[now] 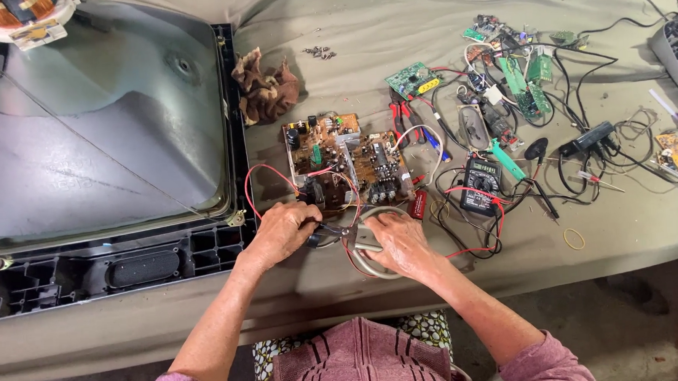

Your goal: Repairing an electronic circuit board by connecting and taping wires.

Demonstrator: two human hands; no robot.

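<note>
Two hands meet just below centre frame, at the near edge of the brown circuit board [345, 158]. My left hand [280, 233] is curled shut around a small dark part [316, 234] that hangs off the board's red wire [256, 188]; my right hand [398, 241] lies on a looped grey cable [373, 267], its fingers [372, 225] bent in toward the same spot, and whether they pinch the cable or a small metal piece I cannot tell. The board sits on the cloth-covered surface [393, 28], right of the large grey picture tube [100, 125] that fills the upper left, with a brown rag [267, 88] between tube and board near the top. A black multimeter [480, 184] with red leads lies just right of my right hand, and green circuit boards [414, 78] and black cables are scattered toward the upper right. To do this well, I judge that the left hand should keep the dark part steady and low so the red wire is not tugged at its joint, while the right hand works with fingertips only. Slack in the wire should be kept, and the loose meter leads kept out from under my wrist.
</note>
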